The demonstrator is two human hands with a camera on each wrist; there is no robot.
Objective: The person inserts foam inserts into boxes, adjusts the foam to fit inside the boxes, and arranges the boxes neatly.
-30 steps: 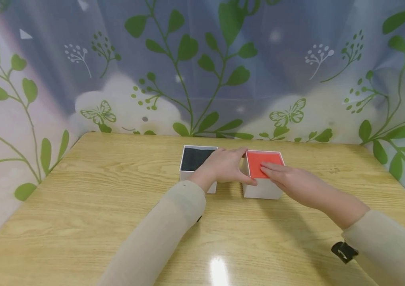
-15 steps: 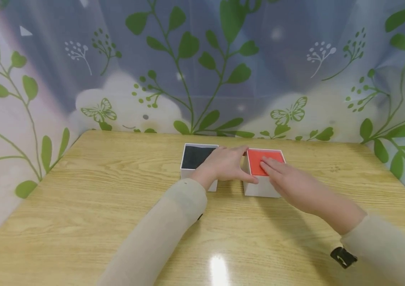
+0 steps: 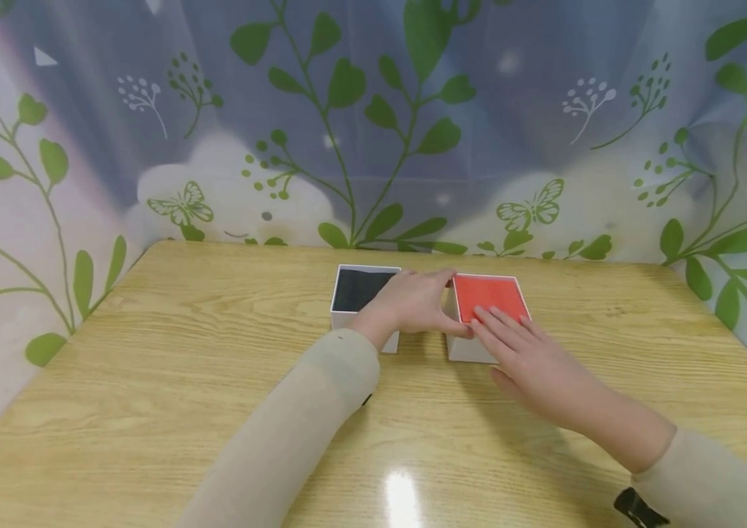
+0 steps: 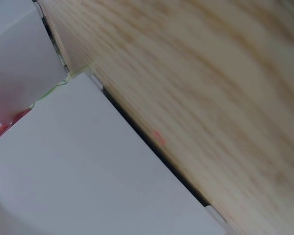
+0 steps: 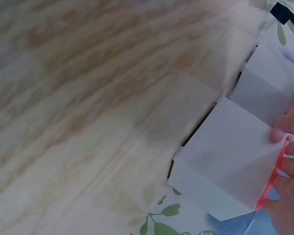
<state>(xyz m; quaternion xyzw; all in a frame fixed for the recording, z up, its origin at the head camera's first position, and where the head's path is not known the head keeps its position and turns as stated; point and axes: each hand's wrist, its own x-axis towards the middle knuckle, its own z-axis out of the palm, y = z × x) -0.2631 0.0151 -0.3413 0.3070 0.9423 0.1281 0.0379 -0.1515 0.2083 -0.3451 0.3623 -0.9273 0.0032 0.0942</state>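
Leaf-printed curtain [image 3: 373, 125] behind glossy wooden table [image 3: 149, 396].

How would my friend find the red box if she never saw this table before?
Look at the wooden table in front of the leafy curtain. Near its far edge two small white boxes sit side by side. The red box is the one on the right, under the right hand; its top is red, while the other box is black on top.
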